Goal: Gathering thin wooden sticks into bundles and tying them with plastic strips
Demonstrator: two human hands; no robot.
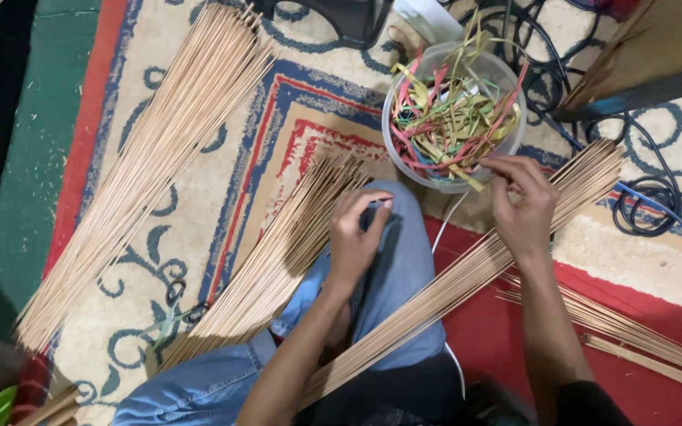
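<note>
Right fingers [507,170] at bowl's strips [451,118]

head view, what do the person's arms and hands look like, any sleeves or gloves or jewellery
Both hands are bare: no gloves, and no rings or watch that I can make out on the left hand or right hand. The forearms are uncovered too. Only at the bottom edge does a dark sleeve show on the right arm, probably short or pushed up.
</note>
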